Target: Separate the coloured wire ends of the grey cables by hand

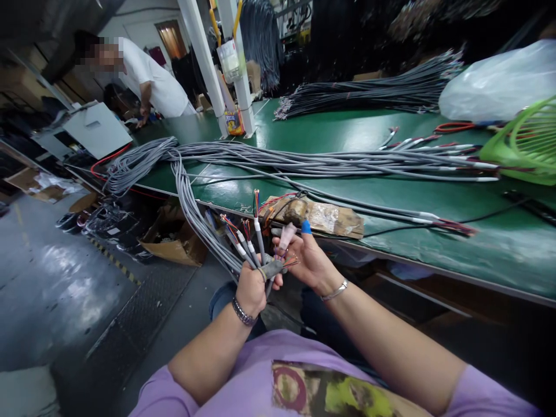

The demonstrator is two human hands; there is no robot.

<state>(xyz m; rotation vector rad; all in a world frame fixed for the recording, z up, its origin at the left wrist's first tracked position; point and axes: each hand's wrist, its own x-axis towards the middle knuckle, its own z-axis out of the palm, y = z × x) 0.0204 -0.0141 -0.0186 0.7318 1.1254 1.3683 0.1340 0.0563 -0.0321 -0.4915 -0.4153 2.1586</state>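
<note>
My left hand (253, 284) is closed around a bundle of grey cables (195, 217), its thumb in a grey cover laid across them. Above the fist stand several cable ends with white sleeves (241, 249) and thin coloured wires fanning out. One end's bare wires (292, 262) point right, in front of my right palm. Close beside them is my right hand (315, 260), palm turned inward, thumb raised with a blue cover on its tip and apart from the fingers. A pale pinkish cover (286, 236) shows at its fingers. The fingertips are partly hidden behind the wires.
A wooden block (339, 219) with tape sits at the edge of the green table (499, 231). Long grey cables (304, 156) lie across it, near a green basket (525, 142), a plastic bag (499, 87) and dark cables (369, 92). A co-worker (152, 81) leans over at far left.
</note>
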